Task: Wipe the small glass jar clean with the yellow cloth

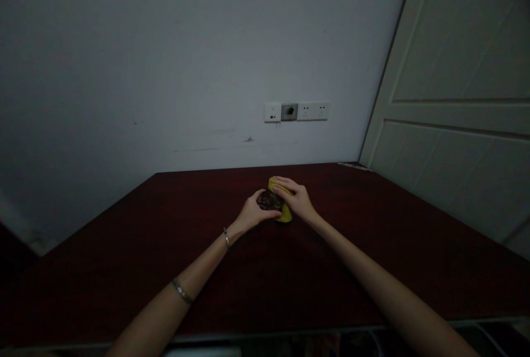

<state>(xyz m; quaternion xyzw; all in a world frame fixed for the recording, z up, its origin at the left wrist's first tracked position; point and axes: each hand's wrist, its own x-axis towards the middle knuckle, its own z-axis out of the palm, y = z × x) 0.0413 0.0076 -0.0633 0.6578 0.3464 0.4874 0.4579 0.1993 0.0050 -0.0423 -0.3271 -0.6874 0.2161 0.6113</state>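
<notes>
Two hands meet near the far edge of the surface (165, 257), abt midway along it. Left hand (250, 214): grip clamped round a small dark object (269, 200), too dim to ID. Right hand (298, 201): grip closed on a yellow cloth (285, 214), pressed vs the object's right side. Prob. the wiping step, part done. A next stroke would need a firm left hold & the object turned to a fresh face.

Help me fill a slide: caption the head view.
Left hand grips a small dark object; right hand holds a yellow cloth, on a red table.
</notes>
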